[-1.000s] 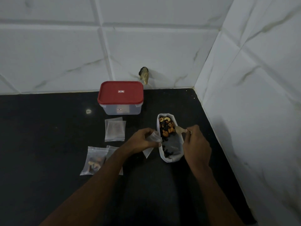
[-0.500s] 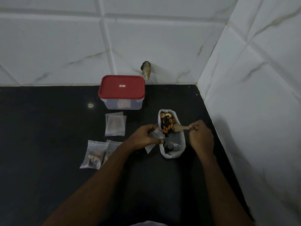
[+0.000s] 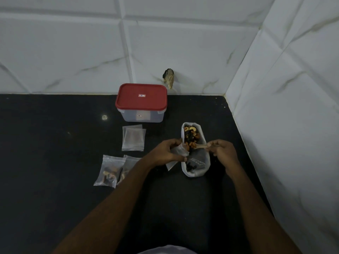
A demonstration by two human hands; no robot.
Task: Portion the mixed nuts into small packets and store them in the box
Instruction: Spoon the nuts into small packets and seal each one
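A white bag of mixed nuts point(image 3: 200, 167) lies open on the black counter. My left hand point(image 3: 165, 153) holds a small clear packet point(image 3: 179, 152) with its mouth against the bag's left rim. My right hand point(image 3: 222, 151) pinches a small wooden spoon point(image 3: 199, 146) whose bowl rests on the nuts point(image 3: 190, 134). Two filled packets point(image 3: 110, 171) lie at the left. A small stack of unfilled packets point(image 3: 133, 139) lies behind them. The clear box with a red lid point(image 3: 141, 97) stands shut near the back wall.
The black counter point(image 3: 45, 153) ends at white tiled walls behind and to the right. A rough hole with filler point(image 3: 168, 77) marks the back wall just above the box.
My right hand has brought the spoon leftward over the nuts toward the packet's mouth. The left hand keeps holding the packet at the bag's rim. The camera has shifted slightly.
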